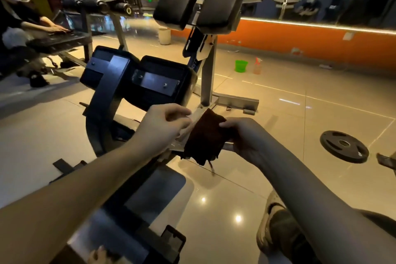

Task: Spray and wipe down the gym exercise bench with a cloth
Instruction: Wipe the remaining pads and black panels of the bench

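Head view, mid-frame: right hand (235, 135) grips a limp dark brown cloth (205, 137), likely soft and light, best bunched mid-fold; left hand (165, 126) curls beside it, contact unclear. Beyond stands the black padded gym bench (150, 79), clear spray bottle (257, 66) upper right.

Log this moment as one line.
right hand grips cloth | left hand beside cloth, contact unclear | spray bottle on floor, untouched

Arms extended forward, left hand (165, 126) loosely curled, right hand (242, 135) gripping
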